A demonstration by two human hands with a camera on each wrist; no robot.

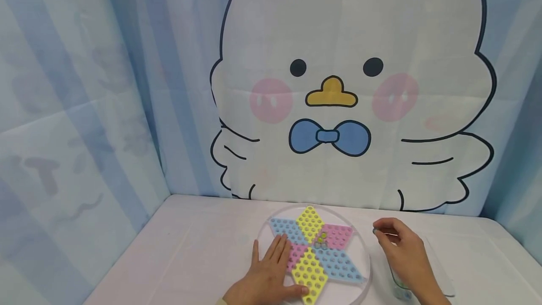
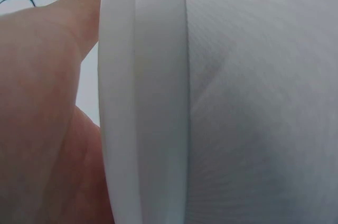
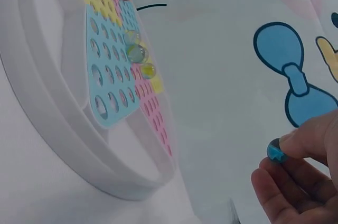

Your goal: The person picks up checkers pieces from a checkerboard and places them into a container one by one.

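While the left hand [image 1: 271,272] lies with its grip spread flat on the plastic-looking board [image 1: 340,265], the right hand [image 1: 404,253] pinches a glossy, round teal marble [image 3: 275,151] between thumb and finger, in the air to the board's right. Smooth and round, the board has a raised pale rim [image 3: 68,134] and a yellow, pink and blue star [image 1: 310,269] pierced with round holes. Glassy marbles [image 3: 137,54] with coloured cores sit near its centre. Behind the white desk [image 1: 190,248] hangs creased cloth [image 1: 188,60] printed with a rounded chick [image 1: 330,32].

White table [image 1: 169,253] bearing round star board [image 1: 309,269], partly hidden container [image 1: 401,292].
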